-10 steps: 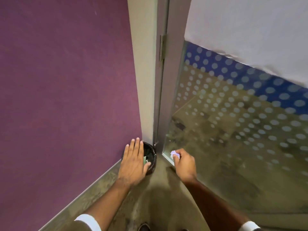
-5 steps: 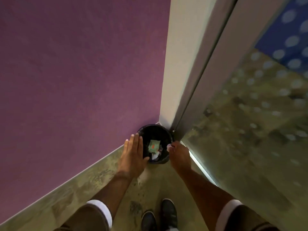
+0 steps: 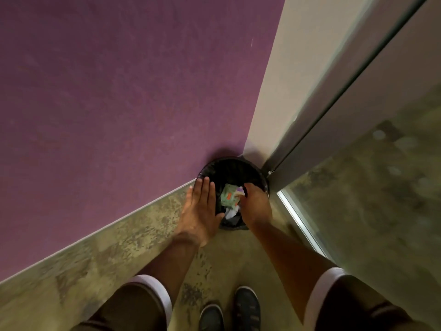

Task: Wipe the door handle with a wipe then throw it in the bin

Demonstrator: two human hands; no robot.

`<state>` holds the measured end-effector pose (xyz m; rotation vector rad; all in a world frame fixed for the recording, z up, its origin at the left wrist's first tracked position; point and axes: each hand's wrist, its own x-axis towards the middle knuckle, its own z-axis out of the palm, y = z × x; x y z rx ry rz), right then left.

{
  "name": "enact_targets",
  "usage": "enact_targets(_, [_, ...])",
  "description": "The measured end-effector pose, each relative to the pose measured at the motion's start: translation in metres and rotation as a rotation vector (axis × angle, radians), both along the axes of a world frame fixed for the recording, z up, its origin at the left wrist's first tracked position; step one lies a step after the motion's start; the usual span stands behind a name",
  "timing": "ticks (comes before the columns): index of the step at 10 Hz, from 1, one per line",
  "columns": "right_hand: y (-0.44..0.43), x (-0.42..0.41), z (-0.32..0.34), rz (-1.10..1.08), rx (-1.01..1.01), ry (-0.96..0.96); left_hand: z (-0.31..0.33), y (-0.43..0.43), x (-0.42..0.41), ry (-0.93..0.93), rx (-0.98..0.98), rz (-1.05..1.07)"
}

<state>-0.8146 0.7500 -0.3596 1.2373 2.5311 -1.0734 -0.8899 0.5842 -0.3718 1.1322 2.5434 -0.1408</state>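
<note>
wipe vs bin: the pale lilac wipe (image 3: 239, 190) shows at the fingertips of the right hand (image 3: 255, 205), directly over the open mouth of the black bin (image 3: 229, 167) in the corner.
nearer hand: right; it pinches the wipe.
left hand (image 3: 201, 209): flat, fingers spread, holding nothing, at the bin's left rim.
wipe's look: small crumpled wad, long axis unclear.
next: likely 1 release.

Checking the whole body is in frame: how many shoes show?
2: left shoe and right shoe, side by side on the floor at the bottom edge, between the forearms; both partly cut off.
</note>
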Motion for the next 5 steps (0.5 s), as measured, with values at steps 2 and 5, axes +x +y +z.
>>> enact_targets(2, [-0.006,0.016,-0.004,0.068,0.101,-0.095,0.011,-0.006,0.007,0.019,0.013,0.001])
enact_targets(5, [-0.004,0.039,0.026,0.242,0.243,-0.121,0.056,-0.004,0.015,-0.021,0.054,-0.046])
